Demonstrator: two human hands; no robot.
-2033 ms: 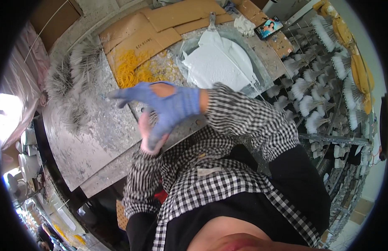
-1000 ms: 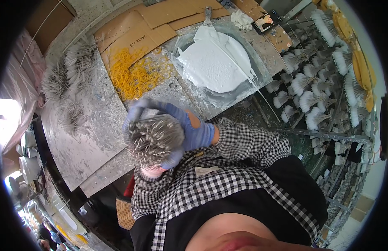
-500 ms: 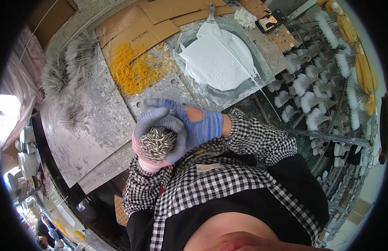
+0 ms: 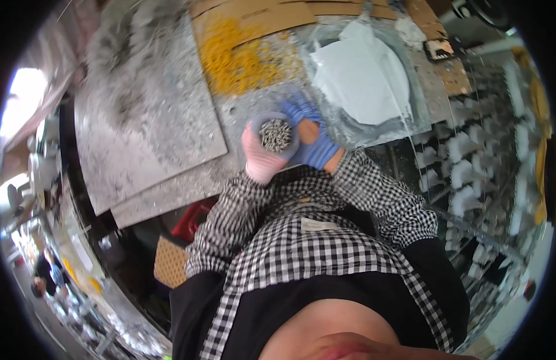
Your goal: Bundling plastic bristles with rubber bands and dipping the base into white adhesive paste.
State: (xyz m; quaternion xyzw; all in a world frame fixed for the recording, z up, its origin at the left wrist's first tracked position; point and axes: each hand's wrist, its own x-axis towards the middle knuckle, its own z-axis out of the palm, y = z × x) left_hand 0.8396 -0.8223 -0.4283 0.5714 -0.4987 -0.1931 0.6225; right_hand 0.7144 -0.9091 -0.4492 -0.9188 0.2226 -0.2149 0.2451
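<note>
A tight round bundle of thin stalks [image 4: 275, 135], with its grey and whitish ends facing up, stands just over the near edge of the work table. My left hand [image 4: 263, 157], in a pink and grey glove, is wrapped round it. My right hand [image 4: 317, 144], in a blue glove with an opening on its back, presses against the bundle's right side, its fingers partly hidden and blurred. Yellow rubber bands [image 4: 236, 63] lie in a loose pile beyond my hands. To their right, a thick white paste [image 4: 362, 75] is spread on a greyish sheet [image 4: 326, 129].
Loose wispy grey bundles [image 4: 131, 54] lie on the board [image 4: 152, 144] at the left. Flattened cardboard [image 4: 272, 21] covers the far edge, with a phone [image 4: 440, 50] at the far right. Racks of white-tipped brush-like bundles [image 4: 464, 150] stand close by my right arm. A red object [image 4: 192, 219] is below the table edge.
My view has shifted, so the table sits higher and further right in it. Both hands have moved away from my body with the bundle, which now appears smaller.
</note>
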